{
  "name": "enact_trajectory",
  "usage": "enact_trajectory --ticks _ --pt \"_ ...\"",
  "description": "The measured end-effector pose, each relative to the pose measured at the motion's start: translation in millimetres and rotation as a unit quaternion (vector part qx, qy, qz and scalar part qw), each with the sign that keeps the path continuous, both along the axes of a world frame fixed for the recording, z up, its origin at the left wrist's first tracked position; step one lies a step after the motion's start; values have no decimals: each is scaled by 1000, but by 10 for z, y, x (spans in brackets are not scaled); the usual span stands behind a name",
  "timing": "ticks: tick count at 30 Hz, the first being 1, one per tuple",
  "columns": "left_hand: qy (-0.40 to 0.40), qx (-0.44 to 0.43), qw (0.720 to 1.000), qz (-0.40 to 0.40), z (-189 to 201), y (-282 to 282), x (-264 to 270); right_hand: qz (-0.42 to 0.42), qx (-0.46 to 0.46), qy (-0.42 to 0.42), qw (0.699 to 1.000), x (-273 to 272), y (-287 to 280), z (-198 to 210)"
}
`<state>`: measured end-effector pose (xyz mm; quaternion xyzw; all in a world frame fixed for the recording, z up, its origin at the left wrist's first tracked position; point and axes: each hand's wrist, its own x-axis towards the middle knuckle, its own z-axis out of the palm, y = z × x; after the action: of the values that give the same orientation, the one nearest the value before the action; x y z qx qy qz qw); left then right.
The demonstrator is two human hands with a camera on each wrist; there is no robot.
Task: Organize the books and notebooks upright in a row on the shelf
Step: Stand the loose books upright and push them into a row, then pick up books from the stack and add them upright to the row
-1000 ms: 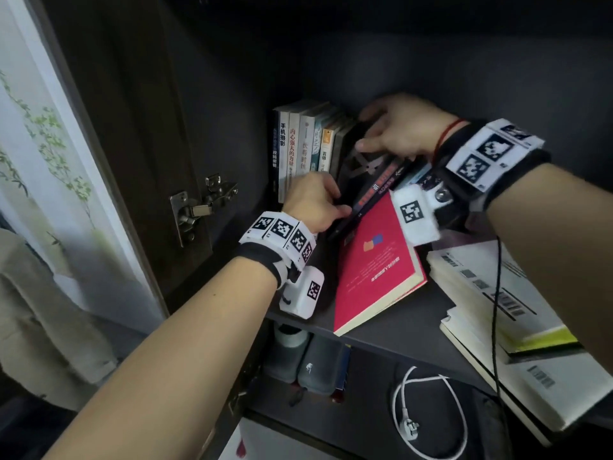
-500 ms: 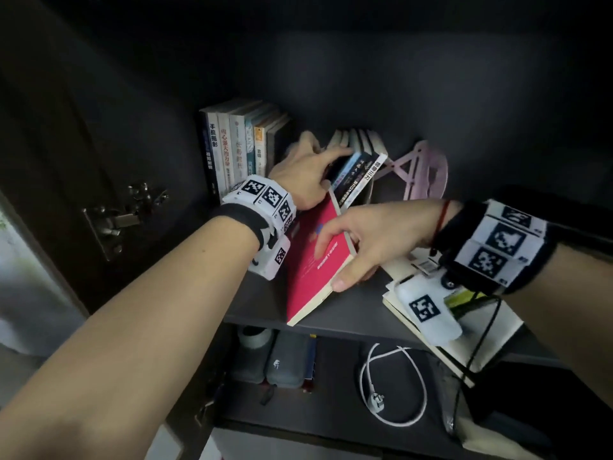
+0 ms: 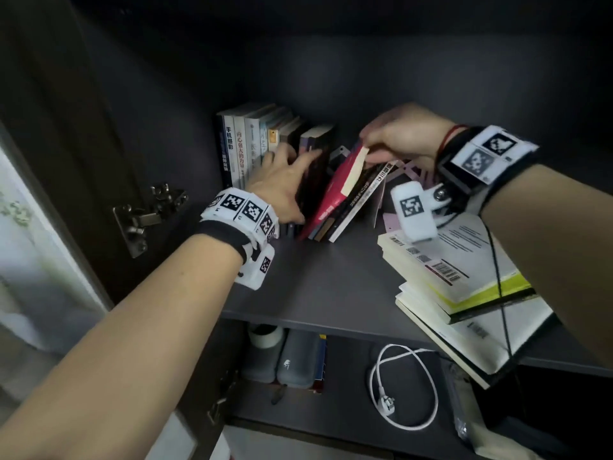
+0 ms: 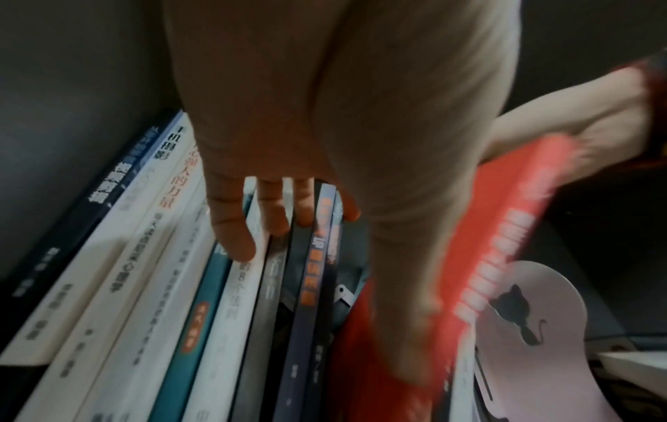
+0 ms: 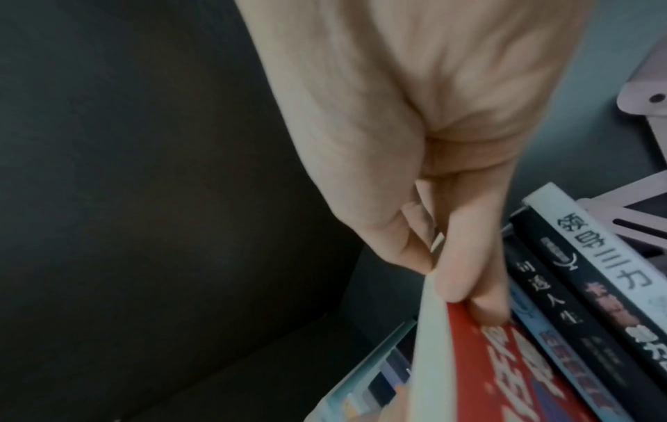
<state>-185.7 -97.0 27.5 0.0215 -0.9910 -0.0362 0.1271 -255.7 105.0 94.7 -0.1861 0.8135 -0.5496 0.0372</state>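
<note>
A row of upright books (image 3: 252, 144) stands at the shelf's back left. My left hand (image 3: 282, 180) presses its straight fingers (image 4: 234, 228) against their spines, thumb along a dark book (image 3: 315, 167). My right hand (image 3: 394, 137) pinches the top corner of a red book (image 3: 338, 180), holding it tilted on its lower edge between the row and a few books (image 3: 361, 197) leaning right. In the right wrist view thumb and fingers (image 5: 465, 268) clamp the red book (image 5: 505, 371). In the left wrist view the red book (image 4: 505, 228) is blurred.
A pink bookend (image 3: 408, 171) with a cat cut-out (image 4: 519, 314) stands behind the leaning books. A pile of flat books (image 3: 464, 287) lies at the shelf's right front. The shelf board (image 3: 318, 280) shows bare in the middle. Below lie a white cable (image 3: 404, 386) and grey cases (image 3: 295, 360).
The red book lay flat on the shelf; my right hand took its edge and lifted it to a tilted stand. My left hand moved from the leaning books to the upright row.
</note>
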Motion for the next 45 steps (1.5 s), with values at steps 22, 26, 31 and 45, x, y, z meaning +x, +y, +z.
enact_trajectory --ticks 22,26,31,45 --pt "152 113 976 107 19 495 -435 -62 284 136 947 -202 330 6" --pt "201 139 966 78 4 726 -237 -48 288 96 951 -118 696 -40" --pt "133 165 975 -70 85 1414 5 1 369 -20 929 2 1210 -267" --pt "-305 76 947 -71 -190 2189 96 -48 443 -86 891 402 2276 -783"
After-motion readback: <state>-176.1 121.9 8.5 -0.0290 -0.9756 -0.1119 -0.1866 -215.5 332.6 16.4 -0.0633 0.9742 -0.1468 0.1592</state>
